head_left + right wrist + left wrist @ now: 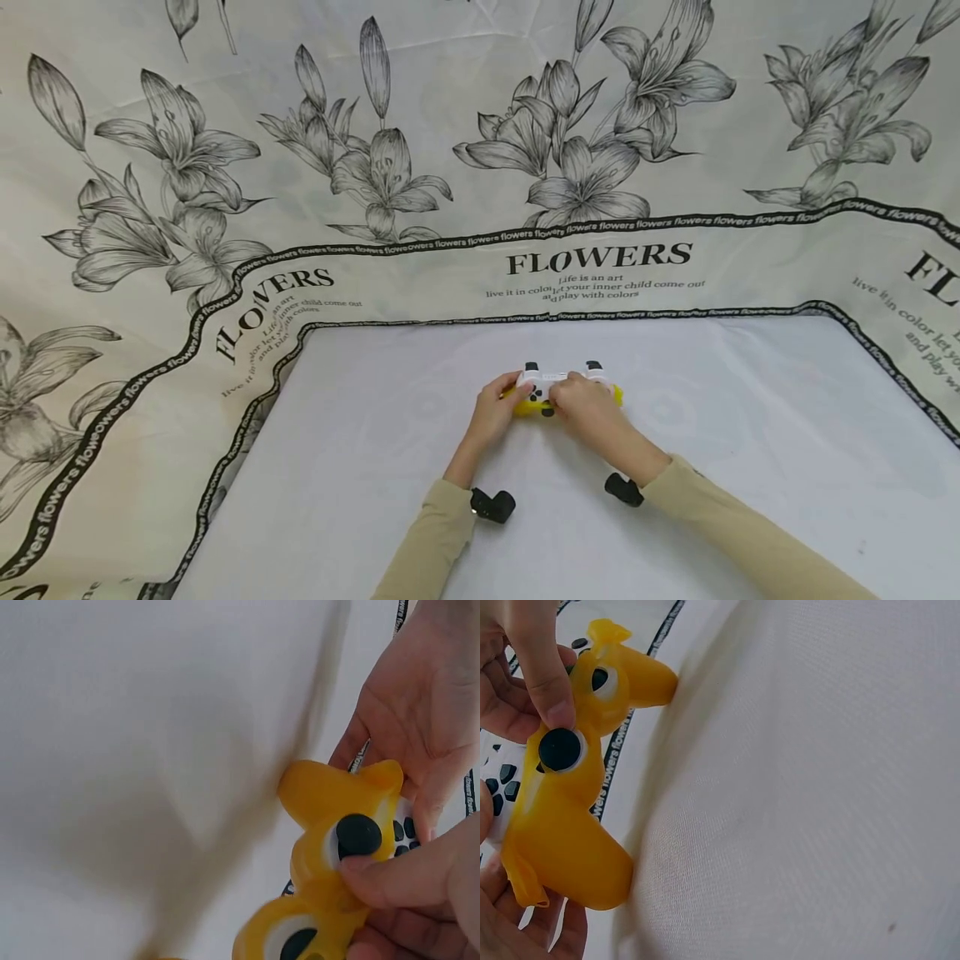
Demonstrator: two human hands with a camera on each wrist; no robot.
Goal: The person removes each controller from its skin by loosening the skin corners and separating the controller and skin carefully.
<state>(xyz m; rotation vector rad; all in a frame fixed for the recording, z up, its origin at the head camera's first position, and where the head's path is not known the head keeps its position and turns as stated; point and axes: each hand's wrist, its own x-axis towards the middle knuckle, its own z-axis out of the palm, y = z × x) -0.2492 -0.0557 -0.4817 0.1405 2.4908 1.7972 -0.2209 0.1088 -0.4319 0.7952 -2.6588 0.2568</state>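
A white game controller point(555, 385) with black buttons stands over the white tabletop, partly wrapped in a yellow rubbery cover point(562, 840). The cover fits round the handles and black thumbsticks point(560, 750); the white face with the directional buttons point(508, 782) shows beyond it. My left hand point(495, 410) holds the controller's left side, thumb beside the directional buttons. My right hand point(588, 408) reaches over the middle and pinches the cover, its thumb point(367, 879) pressed beside the left thumbstick. The right hand hides much of the controller's right half in the head view.
The white tablecloth point(360, 467) spreads around both hands. Behind it rises a floral cloth point(420, 275) with a black lettered border. A black wrist-worn device point(492, 505) sits at the left wrist, another black device point(624, 489) at the right wrist.
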